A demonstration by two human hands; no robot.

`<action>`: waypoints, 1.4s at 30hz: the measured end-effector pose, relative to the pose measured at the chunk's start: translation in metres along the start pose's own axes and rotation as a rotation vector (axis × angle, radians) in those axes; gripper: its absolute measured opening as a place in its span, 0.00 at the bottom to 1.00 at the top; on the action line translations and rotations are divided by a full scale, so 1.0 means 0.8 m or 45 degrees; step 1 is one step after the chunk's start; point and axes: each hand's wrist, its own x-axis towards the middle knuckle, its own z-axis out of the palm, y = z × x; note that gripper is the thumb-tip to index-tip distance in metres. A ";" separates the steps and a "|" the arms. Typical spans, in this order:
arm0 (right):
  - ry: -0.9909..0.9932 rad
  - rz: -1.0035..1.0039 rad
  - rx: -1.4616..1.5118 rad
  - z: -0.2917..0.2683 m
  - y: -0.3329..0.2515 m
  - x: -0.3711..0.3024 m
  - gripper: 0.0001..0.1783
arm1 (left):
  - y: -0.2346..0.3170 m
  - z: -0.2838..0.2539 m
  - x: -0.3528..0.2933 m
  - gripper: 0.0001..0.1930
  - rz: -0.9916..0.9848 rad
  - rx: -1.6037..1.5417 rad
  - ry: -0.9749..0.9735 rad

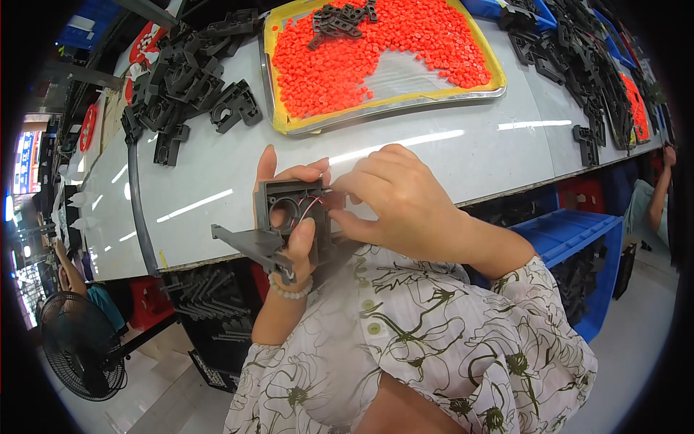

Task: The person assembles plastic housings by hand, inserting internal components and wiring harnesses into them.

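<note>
My left hand (pixel 293 217) grips a dark grey plastic bracket (pixel 278 224) with a round hole and a flat arm sticking out to the left. It is held upright just above the near edge of the white table (pixel 217 173). My right hand (pixel 394 195) pinches something small at the bracket's upper right corner, where thin red and white wires (pixel 312 205) run. What the fingertips hold is too small to tell.
A metal tray (pixel 394 101) with yellow tape on its rim holds many small orange pieces and a few black parts. Piles of black brackets (pixel 188 79) lie at left and right. Blue bins (pixel 571 239) stand under the table. A floor fan (pixel 79 347) stands at lower left. Other people sit at both sides.
</note>
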 end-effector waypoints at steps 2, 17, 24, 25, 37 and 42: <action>0.014 -0.023 -0.025 -0.001 -0.002 -0.001 0.13 | -0.001 0.001 -0.001 0.43 0.021 0.009 0.007; -0.040 -0.100 -0.007 -0.001 0.003 -0.005 0.14 | 0.006 0.007 -0.009 0.43 0.084 0.172 -0.027; -0.193 0.038 0.262 -0.013 0.020 0.004 0.13 | 0.011 0.015 0.000 0.41 0.000 0.050 0.017; -0.195 0.033 0.261 -0.016 0.024 0.005 0.13 | 0.013 0.013 0.001 0.41 -0.014 0.040 0.018; -0.981 0.774 1.571 -0.023 0.083 0.010 0.15 | 0.017 -0.001 0.015 0.43 -0.065 -0.020 -0.166; -1.114 0.906 1.619 -0.025 0.085 0.007 0.13 | 0.018 -0.004 0.018 0.42 -0.086 -0.044 -0.175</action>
